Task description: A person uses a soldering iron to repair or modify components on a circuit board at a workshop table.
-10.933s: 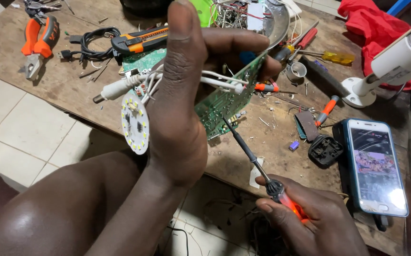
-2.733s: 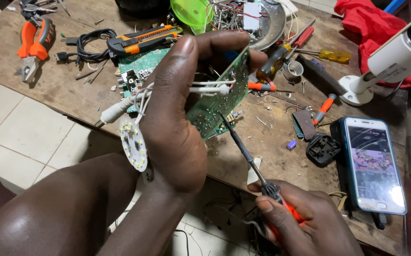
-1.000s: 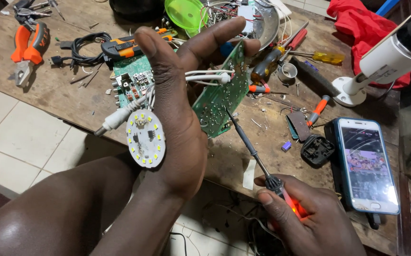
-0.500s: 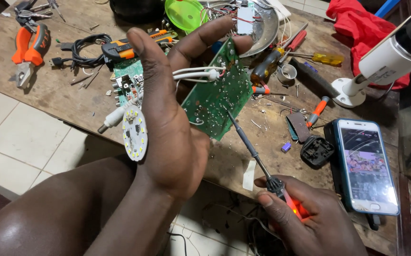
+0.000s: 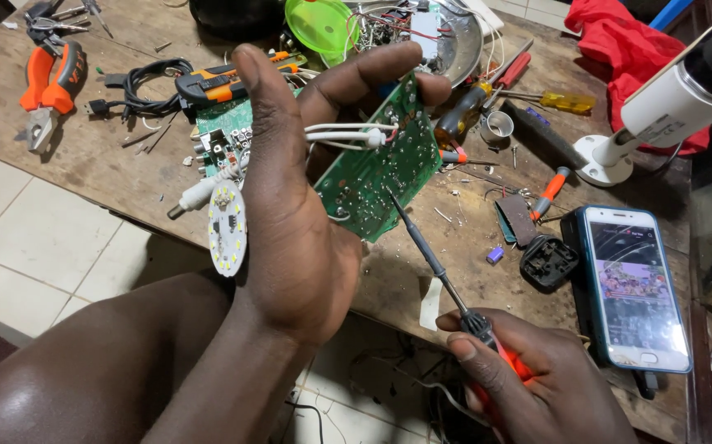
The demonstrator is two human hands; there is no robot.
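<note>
My left hand [image 5: 290, 205] grips a green circuit board [image 5: 380, 164] upright, solder side facing me, with white wires [image 5: 343, 133] across its edge. A round white LED disc [image 5: 228, 228] and a white plug [image 5: 195, 196] dangle from the wires at the left of my hand. My right hand [image 5: 528, 382] holds a soldering iron [image 5: 434, 259] with an orange grip; its dark tip touches the lower middle of the board.
On the wooden bench [image 5: 109, 156] lie orange pliers [image 5: 48, 86], a black cable [image 5: 138, 86], a second green board [image 5: 223, 136], screwdrivers [image 5: 549, 100], a metal bowl [image 5: 454, 37], a green lid [image 5: 323, 25], a phone [image 5: 633, 286], a white camera [image 5: 668, 103] and red cloth [image 5: 627, 49].
My left hand has turned the board a little between frames, and the LED disc has swung with it. The iron's tip stays on the board's lower part.
</note>
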